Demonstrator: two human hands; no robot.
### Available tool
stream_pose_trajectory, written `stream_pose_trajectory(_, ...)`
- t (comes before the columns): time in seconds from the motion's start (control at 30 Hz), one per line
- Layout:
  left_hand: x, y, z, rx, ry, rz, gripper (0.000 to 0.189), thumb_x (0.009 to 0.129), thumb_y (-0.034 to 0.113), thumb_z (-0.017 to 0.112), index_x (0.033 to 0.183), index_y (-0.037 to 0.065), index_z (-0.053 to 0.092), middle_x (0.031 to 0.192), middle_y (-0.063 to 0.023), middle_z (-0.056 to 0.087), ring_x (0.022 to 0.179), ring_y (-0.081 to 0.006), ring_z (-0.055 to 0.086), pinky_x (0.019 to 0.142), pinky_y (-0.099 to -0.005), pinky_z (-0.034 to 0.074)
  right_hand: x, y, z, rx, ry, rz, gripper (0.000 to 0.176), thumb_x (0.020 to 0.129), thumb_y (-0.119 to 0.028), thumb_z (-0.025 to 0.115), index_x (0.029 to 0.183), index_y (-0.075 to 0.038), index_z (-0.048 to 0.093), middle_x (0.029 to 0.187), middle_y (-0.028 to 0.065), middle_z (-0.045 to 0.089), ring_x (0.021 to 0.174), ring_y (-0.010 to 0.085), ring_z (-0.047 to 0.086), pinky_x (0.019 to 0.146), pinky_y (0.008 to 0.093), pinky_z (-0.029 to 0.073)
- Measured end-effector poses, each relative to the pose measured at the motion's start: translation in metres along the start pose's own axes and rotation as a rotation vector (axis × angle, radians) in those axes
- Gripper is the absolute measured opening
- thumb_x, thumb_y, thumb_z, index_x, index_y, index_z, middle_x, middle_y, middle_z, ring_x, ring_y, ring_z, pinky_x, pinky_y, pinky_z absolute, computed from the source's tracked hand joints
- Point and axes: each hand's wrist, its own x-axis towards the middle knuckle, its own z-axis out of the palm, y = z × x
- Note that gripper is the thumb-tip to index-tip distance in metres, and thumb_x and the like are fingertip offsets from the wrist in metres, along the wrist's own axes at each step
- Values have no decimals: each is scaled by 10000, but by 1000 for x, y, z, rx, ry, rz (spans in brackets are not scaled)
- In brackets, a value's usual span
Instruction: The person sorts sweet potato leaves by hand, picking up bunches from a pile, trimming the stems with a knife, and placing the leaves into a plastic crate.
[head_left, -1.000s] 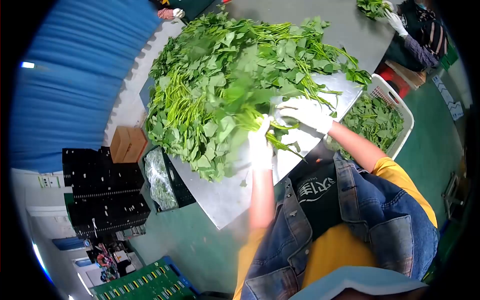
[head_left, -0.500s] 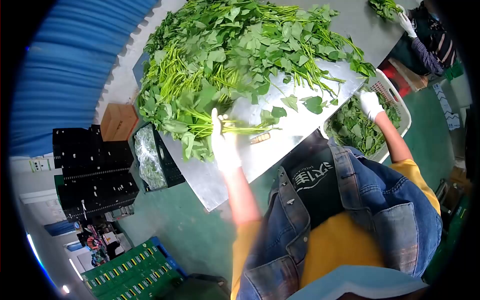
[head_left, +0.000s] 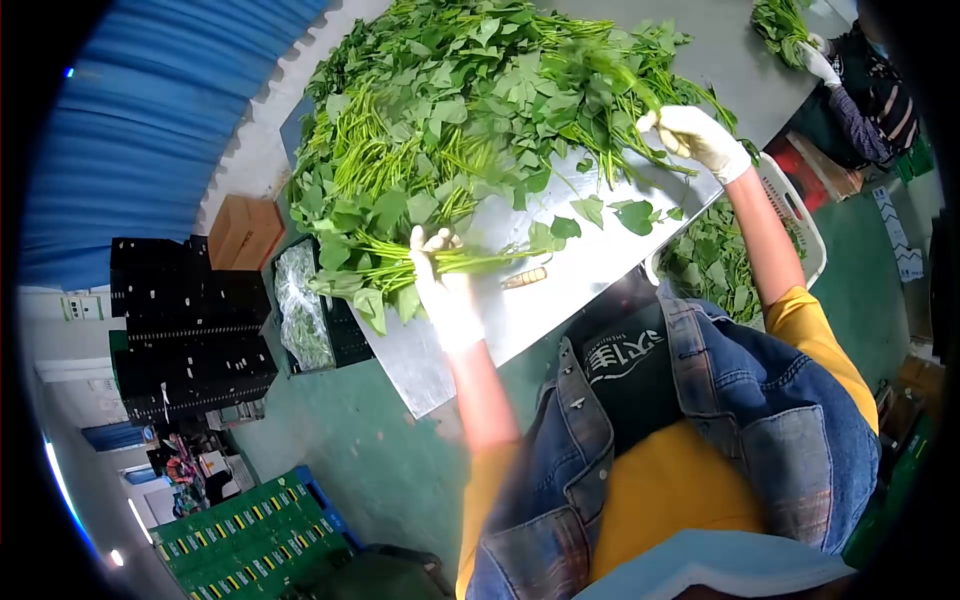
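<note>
White-gloved, my left hand [head_left: 445, 290] is closed around the stems of a bunch of leafy greens [head_left: 375, 262] near the front left of the metal table [head_left: 420, 375]. My right hand [head_left: 700, 140], also gloved, is at the right side of the large heap of greens [head_left: 440, 100], its fingers pinched on a green stem that is blurred. A knife with a wooden handle [head_left: 524, 278] lies on the table just right of the left hand's bunch. Loose leaves [head_left: 635, 216] are scattered between the two hands.
A white basket [head_left: 815, 240] of greens stands below the table's right edge. Black crates [head_left: 195, 330], a cardboard box [head_left: 243, 232] and a bagged crate [head_left: 300, 310] are at the left. Across the table, a co-worker [head_left: 870, 100] holds greens.
My right hand has moved from above the white basket up and left to the heap, where its fingers have closed on a stem. My left hand still grips its bunch.
</note>
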Motion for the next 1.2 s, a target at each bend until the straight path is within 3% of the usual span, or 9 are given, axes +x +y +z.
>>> stream_pose_trajectory(0.27, 10, -40, -8, 134, 77, -325, 361, 884, 195, 573, 1180, 15, 470, 881, -69, 603, 1018, -232, 531, 967, -387, 372, -2, 52, 41, -283, 44, 142, 243, 862, -156, 514, 1015, -51, 671, 636, 16, 552, 519, 70, 450, 489, 205, 375)
stream_pose_trajectory(0.53, 26, -74, 8, 344, -22, -285, 336, 860, 110, 595, 1149, -32, 499, 1049, -147, 595, 925, -199, 574, 783, -300, 454, -29, 63, 78, -249, 61, 171, 237, 855, -115, 501, 1012, -21, 652, 638, 34, 579, 497, 69, 472, 477, 212, 405)
stream_pose_trajectory(0.63, 41, -91, 2, 329, -61, -348, 317, 833, 40, 594, 1127, -46, 512, 997, -152, 617, 805, -165, 590, 689, -252, 467, -33, 68, 81, -579, -51, -68, 246, 824, -85, 540, 1026, 21, 634, 682, 82, 609, 555, 97, 555, 525, 233, 454)
stream_pose_trajectory(0.73, 51, -104, 4, 340, -129, -346, 326, 788, 5, 636, 1083, -79, 525, 883, -145, 641, 672, -142, 581, 598, -215, 463, -33, 66, 87, -444, 6, 133, 248, 808, -58, 533, 1025, -2, 640, 718, 91, 625, 574, 128, 576, 543, 254, 470)
stream_pose_trajectory(0.93, 44, -88, 40, 522, -225, -371, 270, 769, -12, 656, 1020, -69, 572, 825, -106, 633, 599, -126, 567, 553, -208, 455, -41, 83, 81, -796, -37, 9, 231, 791, -84, 530, 980, -51, 659, 872, 101, 657, 670, 189, 616, 602, 304, 494)
stream_pose_trajectory(1.0, 44, -90, 33, 505, -161, -344, 242, 761, -11, 670, 987, -52, 596, 817, -85, 627, 585, -114, 556, 550, -205, 449, -42, 85, 77, -1256, -120, -404, 240, 852, -205, 588, 1058, -107, 664, 779, 122, 664, 586, 199, 604, 600, 295, 478)
stream_pose_trajectory(1.13, 55, -126, -20, 230, -80, -417, 240, 752, -14, 673, 982, -30, 609, 815, -62, 621, 584, -101, 542, 533, -207, 438, -38, 81, 73, -1166, -215, -287, 321, 799, -247, 633, 1087, -106, 644, 842, 165, 648, 714, 245, 627, 643, 307, 474)
stream_pose_trajectory(1.17, 52, -117, -3, 216, -124, -564, 235, 750, -14, 669, 978, -27, 612, 826, -68, 625, 605, -100, 549, 541, -212, 439, -35, 62, 94, -992, -181, 192, 397, 769, -244, 676, 1107, -45, 613, 861, 124, 664, 761, 202, 623, 680, 297, 473)
stream_pose_trajectory(1.2, 38, -104, 9, 364, -188, -484, 253, 751, 0, 673, 992, -26, 600, 836, -73, 628, 630, -110, 562, 559, -217, 445, -31, 60, 101, -997, -171, 186, 397, 769, -244, 676, 1107, -45, 613, 861, 124, 664, 761, 202, 623, 680, 297, 473)
